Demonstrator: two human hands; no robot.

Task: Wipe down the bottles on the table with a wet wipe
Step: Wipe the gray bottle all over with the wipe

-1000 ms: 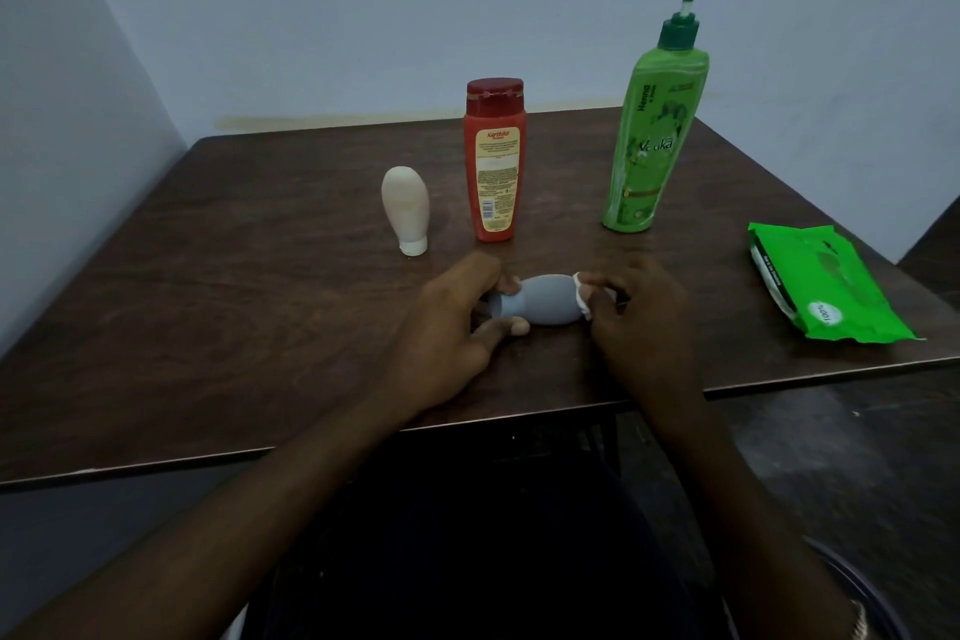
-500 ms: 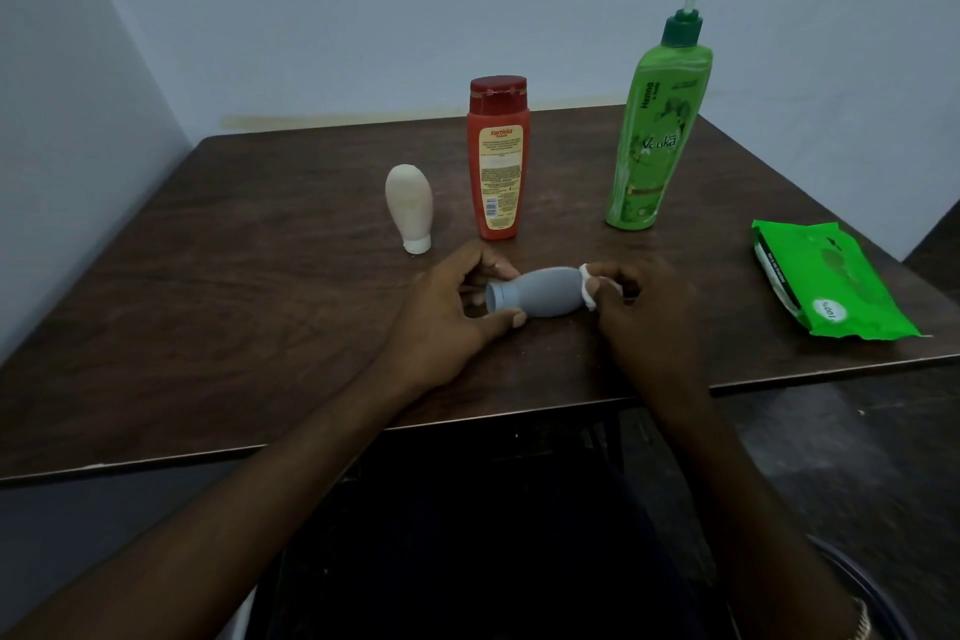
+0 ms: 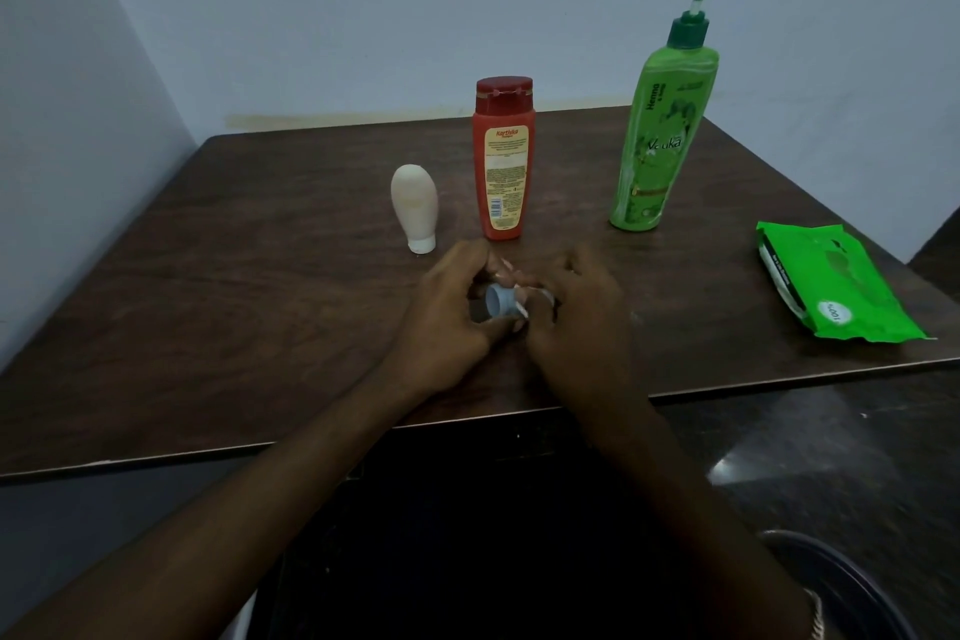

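A small grey-blue bottle [image 3: 500,299] is held just above the dark wooden table [image 3: 234,286], its cap end pointing toward me. My left hand [image 3: 447,314] grips that cap end. My right hand [image 3: 576,312] is wrapped over the rest of the bottle with a white wet wipe [image 3: 521,294]; only slivers of the wipe show between the fingers. Behind the hands stand a cream bottle [image 3: 414,205] resting on its cap, a red shampoo bottle [image 3: 504,159] and a tall green pump bottle [image 3: 662,120].
A green pack of wet wipes [image 3: 831,281] lies flat near the table's right edge. The table is pushed into a corner with walls at the back and left. A dark round object [image 3: 852,582] sits on the floor at lower right.
The grey-blue bottle has turned from lying sideways to cap-end toward me. My right hand has slid over its body, hiding most of it. The hands have drawn closer together.
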